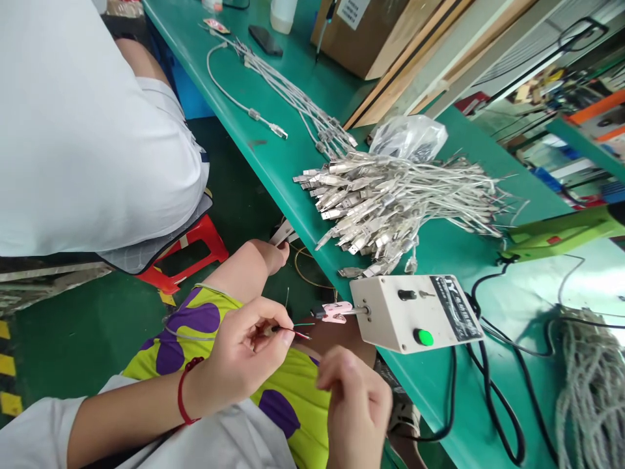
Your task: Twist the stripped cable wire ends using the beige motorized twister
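Observation:
My left hand (251, 348) is closed, thumb and forefinger pinching the end of a grey cable (188, 335). Thin coloured wires (303, 330), among them green and red ones, fan out past the fingertips. To its right, my right hand (354, 404) is curled with the fingers drawn in; it is slightly blurred, and whatever it may hold is hidden. Just above both hands, a pink clip (336, 312) sits on the shaft of a white machine box (385, 319) with a green button, at the table's edge. Neither hand touches the clip.
A heap of USB cables (371, 202) covers the green table (244, 130) behind the box, with more cables (293, 98) farther left. A green tool (561, 236), black cords (488, 391) and a cable bundle (590, 391) lie right. A co-worker (92, 130) sits at left.

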Available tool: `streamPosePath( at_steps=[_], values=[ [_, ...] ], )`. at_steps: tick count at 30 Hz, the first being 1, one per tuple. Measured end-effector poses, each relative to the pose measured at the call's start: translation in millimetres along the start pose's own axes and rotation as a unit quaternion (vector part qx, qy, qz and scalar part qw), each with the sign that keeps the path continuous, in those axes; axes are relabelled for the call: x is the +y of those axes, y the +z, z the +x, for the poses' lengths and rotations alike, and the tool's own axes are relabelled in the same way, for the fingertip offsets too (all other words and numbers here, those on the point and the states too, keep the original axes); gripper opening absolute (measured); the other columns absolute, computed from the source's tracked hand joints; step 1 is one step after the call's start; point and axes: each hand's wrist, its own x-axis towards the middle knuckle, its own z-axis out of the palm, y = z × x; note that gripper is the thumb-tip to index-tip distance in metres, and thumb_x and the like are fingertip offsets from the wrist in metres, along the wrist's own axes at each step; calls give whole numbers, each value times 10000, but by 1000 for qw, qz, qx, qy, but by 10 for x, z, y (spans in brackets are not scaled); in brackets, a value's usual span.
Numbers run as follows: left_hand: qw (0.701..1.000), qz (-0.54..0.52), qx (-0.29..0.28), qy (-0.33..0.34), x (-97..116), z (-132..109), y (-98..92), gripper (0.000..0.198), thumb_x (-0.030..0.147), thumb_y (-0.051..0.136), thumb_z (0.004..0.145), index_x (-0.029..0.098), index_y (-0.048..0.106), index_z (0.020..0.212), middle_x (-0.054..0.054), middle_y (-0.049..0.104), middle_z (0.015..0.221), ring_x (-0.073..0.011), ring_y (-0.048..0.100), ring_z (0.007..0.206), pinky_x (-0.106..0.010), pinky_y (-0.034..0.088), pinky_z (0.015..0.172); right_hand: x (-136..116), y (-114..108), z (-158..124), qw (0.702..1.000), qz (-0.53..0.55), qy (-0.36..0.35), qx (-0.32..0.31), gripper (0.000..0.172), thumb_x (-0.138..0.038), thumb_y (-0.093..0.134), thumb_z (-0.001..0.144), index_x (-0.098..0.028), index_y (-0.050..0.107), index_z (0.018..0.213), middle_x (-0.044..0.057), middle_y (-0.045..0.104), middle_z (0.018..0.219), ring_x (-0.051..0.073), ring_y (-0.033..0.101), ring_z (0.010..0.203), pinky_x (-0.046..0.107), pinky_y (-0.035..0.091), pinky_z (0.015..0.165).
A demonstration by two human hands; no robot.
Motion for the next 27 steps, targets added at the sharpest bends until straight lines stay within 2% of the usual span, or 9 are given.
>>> streamPosePath(
  at_steps=[2, 4, 6, 9, 12, 16, 19, 23, 27],
  values=[
    [1000, 18, -12, 15, -16, 24, -4, 52, 164, 772, 1007, 207, 776, 979, 18, 636, 744, -96, 490, 566, -211, 404, 532, 100, 18, 66, 991, 24, 51, -125, 623, -610, 733, 1065, -191, 721, 604, 46, 606, 611, 179, 532, 617, 332, 371, 601],
    [999, 27, -21, 37, -25, 50, -6, 66, 148, 761, 996, 212, 771, 980, 17, 637, 740, -103, 506, 568, -220, 413, 535, 168, 41, 105, 981, 59, 92, -160, 486, -641, 795, 1027, -195, 881, 854, 43, 685, 693, 172, 567, 658, 301, 436, 630],
    [998, 28, -30, 54, -18, 74, -4, 96, 123, 738, 986, 217, 759, 989, 17, 644, 743, -106, 518, 570, -219, 418, 533, 187, 69, 83, 980, 102, 125, -119, 391, -608, 863, 995, -223, 926, 1024, 26, 712, 735, 155, 578, 687, 269, 475, 657],
    [996, 40, -39, 68, 23, 111, 5, 136, 87, 721, 960, 222, 735, 972, 19, 669, 754, -98, 511, 562, -209, 422, 527, 145, 131, -35, 980, 146, 128, -40, 273, -519, 936, 965, -248, 928, 999, 33, 767, 814, 136, 607, 695, 235, 510, 652],
    [993, 61, -51, 88, 68, 147, 10, 179, 48, 717, 917, 225, 716, 941, 25, 700, 745, -85, 481, 532, -192, 402, 501, 71, 231, -125, 976, 174, 127, -17, 266, -487, 1004, 901, -258, 938, 1018, 65, 824, 879, 166, 708, 720, 246, 596, 648],
    [986, 78, -82, 122, 92, 172, 0, 202, 37, 694, 906, 238, 695, 936, 22, 723, 722, -101, 504, 528, -211, 434, 521, -24, 343, -81, 969, 207, 137, -5, 233, -483, 1039, 858, -282, 936, 914, 64, 846, 856, 191, 772, 751, 265, 663, 676],
    [984, 93, -94, 119, 111, 181, -7, 194, 52, 696, 920, 245, 686, 944, 17, 736, 732, -116, 550, 544, -227, 455, 543, -73, 355, 2, 962, 237, 135, -27, 200, -465, 1044, 852, -299, 937, 882, 43, 820, 798, 137, 689, 631, 217, 608, 605],
    [981, 83, -125, 123, 153, 205, 2, 206, 36, 672, 941, 235, 709, 977, -3, 784, 765, -134, 670, 603, -226, 538, 612, -105, 342, 54, 947, 275, 158, -51, 199, -456, 1033, 867, -289, 927, 849, -21, 670, 633, 41, 400, 478, 130, 409, 485],
    [979, 77, -142, 122, 155, 219, 8, 204, 45, 661, 955, 228, 740, 1001, -11, 789, 769, -148, 712, 625, -231, 582, 630, -110, 351, 54, 934, 295, 191, -61, 234, -466, 1028, 872, -269, 913, 824, -3, 678, 652, 60, 496, 532, 124, 432, 526]
  ],
)
